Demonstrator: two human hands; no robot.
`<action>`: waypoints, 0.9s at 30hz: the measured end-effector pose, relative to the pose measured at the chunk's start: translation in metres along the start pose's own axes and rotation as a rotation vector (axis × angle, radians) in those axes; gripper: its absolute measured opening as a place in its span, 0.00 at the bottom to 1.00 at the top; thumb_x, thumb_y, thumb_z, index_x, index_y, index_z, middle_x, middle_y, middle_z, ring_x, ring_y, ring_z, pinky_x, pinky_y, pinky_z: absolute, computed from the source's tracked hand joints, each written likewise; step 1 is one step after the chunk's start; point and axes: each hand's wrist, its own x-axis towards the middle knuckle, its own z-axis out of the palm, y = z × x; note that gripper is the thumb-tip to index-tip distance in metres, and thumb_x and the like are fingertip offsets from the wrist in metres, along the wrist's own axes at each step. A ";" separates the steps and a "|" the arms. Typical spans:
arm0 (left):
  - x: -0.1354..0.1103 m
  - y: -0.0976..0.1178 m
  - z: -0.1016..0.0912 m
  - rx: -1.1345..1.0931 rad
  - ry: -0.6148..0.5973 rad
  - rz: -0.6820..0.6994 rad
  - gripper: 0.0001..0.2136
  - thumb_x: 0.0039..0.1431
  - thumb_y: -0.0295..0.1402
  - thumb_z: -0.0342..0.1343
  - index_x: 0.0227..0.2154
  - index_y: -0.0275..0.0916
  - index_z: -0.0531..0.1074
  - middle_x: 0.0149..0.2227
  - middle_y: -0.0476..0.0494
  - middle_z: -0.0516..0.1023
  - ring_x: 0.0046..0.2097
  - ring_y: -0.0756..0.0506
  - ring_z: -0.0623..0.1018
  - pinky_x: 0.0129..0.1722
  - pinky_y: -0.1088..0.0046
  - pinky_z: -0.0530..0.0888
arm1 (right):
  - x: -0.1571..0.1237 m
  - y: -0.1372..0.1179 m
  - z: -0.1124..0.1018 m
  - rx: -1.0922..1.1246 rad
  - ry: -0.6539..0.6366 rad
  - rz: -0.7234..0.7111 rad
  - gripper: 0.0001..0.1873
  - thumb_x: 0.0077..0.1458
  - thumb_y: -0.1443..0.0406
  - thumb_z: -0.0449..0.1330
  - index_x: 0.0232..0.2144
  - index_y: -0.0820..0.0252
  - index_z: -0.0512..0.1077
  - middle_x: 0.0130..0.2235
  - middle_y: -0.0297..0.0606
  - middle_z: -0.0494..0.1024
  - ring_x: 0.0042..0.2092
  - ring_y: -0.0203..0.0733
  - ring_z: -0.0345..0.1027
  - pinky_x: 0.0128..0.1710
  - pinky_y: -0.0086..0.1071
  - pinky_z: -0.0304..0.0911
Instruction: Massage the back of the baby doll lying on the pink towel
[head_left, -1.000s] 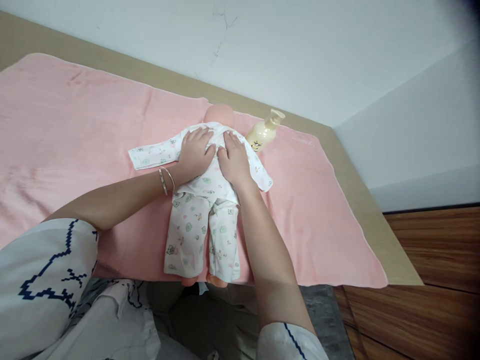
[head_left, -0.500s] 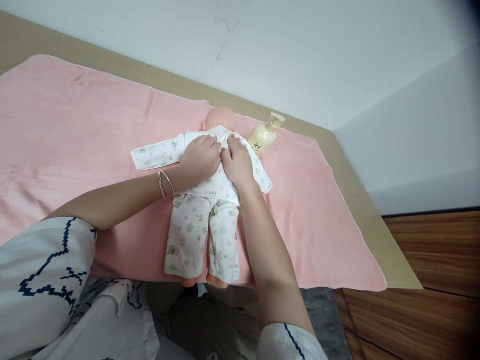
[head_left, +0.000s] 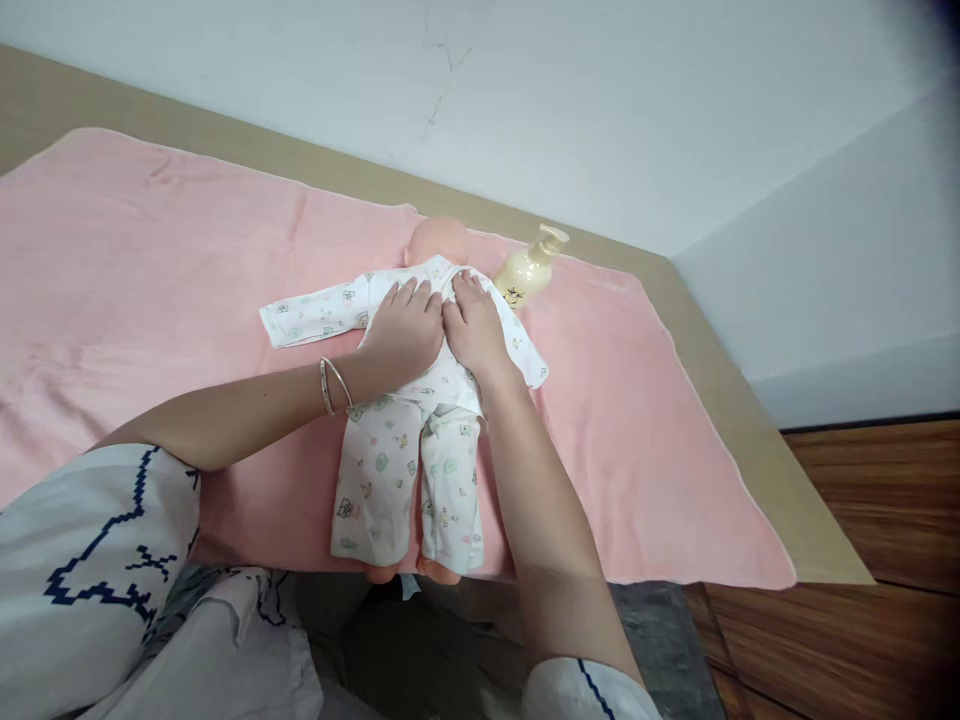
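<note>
No words, brand names or numbers can be read. The pump bottle [head_left: 527, 272], near the far edge of the worktop [head_left: 776, 480] toward its far right corner, bears a small dark print, too small to make out. The shirt [head_left: 442, 388] and trousers [head_left: 379, 485] carry little printed figures, likewise without legible lettering.

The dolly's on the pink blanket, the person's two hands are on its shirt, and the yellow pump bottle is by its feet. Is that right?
Not quite. The head camera's view shows the glossy pale-yellow pump bottle near the head, not the feet, of the smooth-headed doll in white patterned clothes. The rest is right.
</note>
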 end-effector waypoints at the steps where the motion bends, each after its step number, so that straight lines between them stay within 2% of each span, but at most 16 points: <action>1: 0.001 -0.001 -0.002 -0.010 -0.008 0.001 0.19 0.68 0.28 0.41 0.52 0.26 0.72 0.57 0.25 0.74 0.63 0.32 0.71 0.64 0.52 0.65 | 0.000 -0.001 -0.001 -0.012 -0.006 0.002 0.28 0.64 0.66 0.44 0.64 0.69 0.62 0.70 0.52 0.59 0.72 0.56 0.48 0.71 0.54 0.46; 4: 0.010 -0.011 -0.008 -0.073 -0.041 -0.026 0.15 0.65 0.26 0.43 0.44 0.31 0.76 0.54 0.31 0.76 0.60 0.35 0.72 0.60 0.53 0.69 | -0.005 -0.013 -0.005 -0.096 0.012 -0.003 0.25 0.65 0.66 0.44 0.60 0.69 0.66 0.65 0.55 0.68 0.68 0.58 0.58 0.66 0.53 0.54; 7: 0.023 -0.024 -0.012 -0.122 -0.073 -0.055 0.15 0.65 0.26 0.42 0.39 0.34 0.76 0.49 0.34 0.79 0.55 0.36 0.75 0.59 0.52 0.71 | -0.011 -0.027 -0.010 -0.224 0.060 0.008 0.20 0.65 0.65 0.45 0.49 0.67 0.73 0.51 0.54 0.79 0.55 0.59 0.71 0.54 0.47 0.65; 9: 0.028 -0.030 -0.012 -0.126 -0.090 -0.083 0.14 0.65 0.27 0.43 0.37 0.34 0.76 0.45 0.35 0.80 0.53 0.36 0.75 0.59 0.52 0.71 | -0.014 -0.033 -0.011 -0.296 0.082 0.024 0.18 0.65 0.65 0.46 0.43 0.65 0.74 0.44 0.53 0.81 0.48 0.57 0.74 0.47 0.43 0.65; 12: 0.030 -0.031 -0.006 -0.110 -0.076 -0.110 0.15 0.65 0.28 0.43 0.40 0.31 0.76 0.49 0.33 0.79 0.56 0.36 0.75 0.62 0.52 0.69 | -0.016 -0.035 -0.010 -0.340 0.110 0.032 0.17 0.65 0.64 0.47 0.40 0.64 0.74 0.42 0.51 0.81 0.45 0.55 0.75 0.43 0.39 0.63; 18: 0.021 -0.030 0.010 -0.107 0.020 -0.124 0.19 0.68 0.30 0.42 0.54 0.27 0.72 0.61 0.28 0.72 0.66 0.34 0.68 0.69 0.53 0.61 | -0.012 -0.027 -0.007 -0.297 0.129 0.003 0.16 0.66 0.64 0.47 0.39 0.62 0.74 0.42 0.49 0.81 0.44 0.52 0.73 0.41 0.38 0.61; 22: 0.020 -0.033 0.016 -0.110 0.065 -0.117 0.20 0.68 0.31 0.42 0.56 0.28 0.71 0.61 0.29 0.73 0.66 0.34 0.68 0.68 0.51 0.62 | -0.010 -0.022 -0.008 -0.229 0.129 0.011 0.15 0.64 0.63 0.49 0.38 0.61 0.74 0.39 0.48 0.80 0.42 0.53 0.72 0.43 0.39 0.62; 27: 0.021 -0.035 0.021 -0.107 0.105 -0.094 0.21 0.68 0.31 0.42 0.56 0.28 0.71 0.61 0.28 0.73 0.65 0.34 0.69 0.68 0.50 0.63 | -0.008 -0.018 -0.006 -0.145 0.139 0.007 0.16 0.63 0.63 0.50 0.44 0.63 0.74 0.44 0.52 0.80 0.47 0.56 0.72 0.48 0.43 0.66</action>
